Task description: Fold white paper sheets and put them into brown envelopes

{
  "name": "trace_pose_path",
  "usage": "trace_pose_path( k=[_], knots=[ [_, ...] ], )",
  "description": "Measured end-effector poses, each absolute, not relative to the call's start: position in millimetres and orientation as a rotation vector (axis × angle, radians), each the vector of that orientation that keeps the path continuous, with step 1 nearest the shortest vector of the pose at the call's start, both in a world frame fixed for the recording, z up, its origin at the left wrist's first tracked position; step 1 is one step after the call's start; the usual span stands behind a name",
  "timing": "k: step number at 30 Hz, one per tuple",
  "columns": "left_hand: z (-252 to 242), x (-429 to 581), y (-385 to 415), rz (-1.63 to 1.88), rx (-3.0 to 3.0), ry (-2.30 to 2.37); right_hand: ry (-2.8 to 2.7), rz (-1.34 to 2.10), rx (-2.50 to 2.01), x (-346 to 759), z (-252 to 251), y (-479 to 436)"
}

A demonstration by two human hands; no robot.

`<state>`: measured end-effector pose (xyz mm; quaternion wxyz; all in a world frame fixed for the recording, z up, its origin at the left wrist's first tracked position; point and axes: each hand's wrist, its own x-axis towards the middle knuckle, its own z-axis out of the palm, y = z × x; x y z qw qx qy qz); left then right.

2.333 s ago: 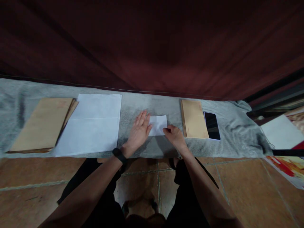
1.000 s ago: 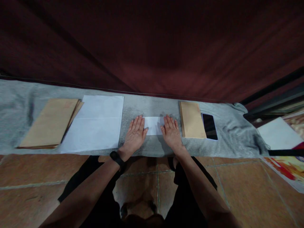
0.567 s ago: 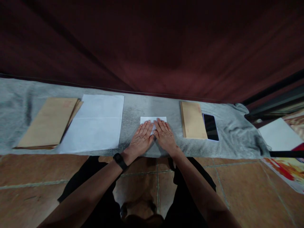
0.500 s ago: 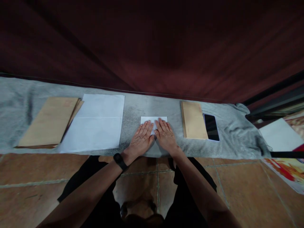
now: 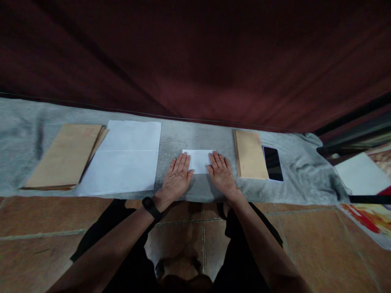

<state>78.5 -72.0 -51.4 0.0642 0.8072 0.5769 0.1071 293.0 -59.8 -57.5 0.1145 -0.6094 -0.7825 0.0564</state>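
Note:
A small white rectangle of folded paper [image 5: 200, 161] lies flat on a grey cloth. My left hand [image 5: 178, 175] rests palm down over its left end, fingers stretched out. Over the right end lies my right hand [image 5: 222, 172], also flat with its fingers out. Between the two hands the middle of the paper shows; its ends are hidden under my fingers. A black band [image 5: 152, 208] is on my left wrist.
To the left are large white paper sheets [image 5: 128, 162] and a stack of brown envelopes [image 5: 64, 156]. Another envelope stack [image 5: 252, 154] lies on the right beside a phone [image 5: 273, 163]. The grey cloth [image 5: 195, 136] covers a narrow surface before a dark red curtain [image 5: 195, 73].
My hands have slid apart along the paper, the left one leftward and the right one rightward. More of the paper's middle shows now.

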Motion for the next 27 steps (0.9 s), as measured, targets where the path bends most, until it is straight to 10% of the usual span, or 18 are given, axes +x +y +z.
trace_pose_path(
  k=[27],
  knots=[
    [-42.5, 79.6, -51.5, 0.398, 2.428, 1.926, -2.203, 0.141, -1.795, 313.0, -44.6, -52.1]
  ],
)
